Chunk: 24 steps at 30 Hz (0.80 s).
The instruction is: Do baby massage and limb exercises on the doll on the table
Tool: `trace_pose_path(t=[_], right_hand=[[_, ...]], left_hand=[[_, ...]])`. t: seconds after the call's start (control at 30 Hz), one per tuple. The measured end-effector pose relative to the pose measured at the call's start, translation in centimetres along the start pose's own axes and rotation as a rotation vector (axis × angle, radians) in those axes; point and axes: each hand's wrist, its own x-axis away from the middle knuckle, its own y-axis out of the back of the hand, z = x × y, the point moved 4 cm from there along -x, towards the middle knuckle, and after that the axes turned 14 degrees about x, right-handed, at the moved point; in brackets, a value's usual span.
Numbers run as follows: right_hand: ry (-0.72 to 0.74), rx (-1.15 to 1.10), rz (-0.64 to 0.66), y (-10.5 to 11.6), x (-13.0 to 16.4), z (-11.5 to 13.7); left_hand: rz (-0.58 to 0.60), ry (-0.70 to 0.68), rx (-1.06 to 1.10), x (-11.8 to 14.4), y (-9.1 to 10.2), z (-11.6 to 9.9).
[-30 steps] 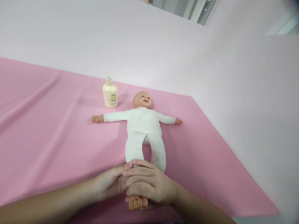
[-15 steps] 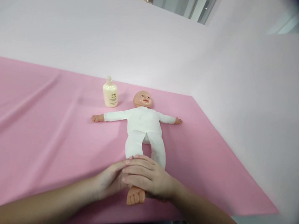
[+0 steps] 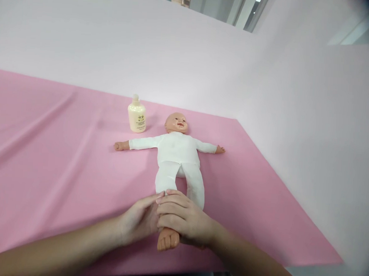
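A baby doll (image 3: 176, 154) in a white suit lies on its back on a pink cloth (image 3: 60, 163), arms spread, head away from me. My left hand (image 3: 138, 222) and my right hand (image 3: 184, 219) are wrapped together around the lower part of the leg on the left side of the view. That leg's bare foot (image 3: 168, 240) sticks out below my fingers. The other leg's foot is hidden behind my right hand. A small cream-coloured bottle (image 3: 137, 116) stands upright near the doll's head, to its left.
The pink cloth covers the table up to a pale pink backdrop (image 3: 177, 58) behind and to the right. The table's near edge (image 3: 170, 274) runs just below my forearms. The cloth's right edge slants from the far corner toward me.
My hands have slid a little up the doll's leg, away from me, so more of the foot shows. The doll and the bottle have stayed where they were.
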Motion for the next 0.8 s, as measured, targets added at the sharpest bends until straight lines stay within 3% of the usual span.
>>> trace_pose_path(t=[0.23, 0.43, 0.67, 0.8], right_hand=[[-0.006, -0.008, -0.008, 1.4, -0.5, -0.3], [-0.011, 0.021, 0.027, 0.9, -0.2, -0.4], [0.112, -0.053, -0.033, 0.9, -0.2, 0.1], [0.144, -0.128, -0.171, 0.9, -0.3, 0.5]], left_hand=[[0.024, -0.044, -0.066, 0.0, 0.5, -0.3], [0.022, -0.017, -0.073, -0.1, 0.7, -0.2], [-0.034, 0.01, -0.074, 0.0, 0.7, -0.1], [-0.089, -0.001, -0.089, -0.1, 0.6, -0.3]])
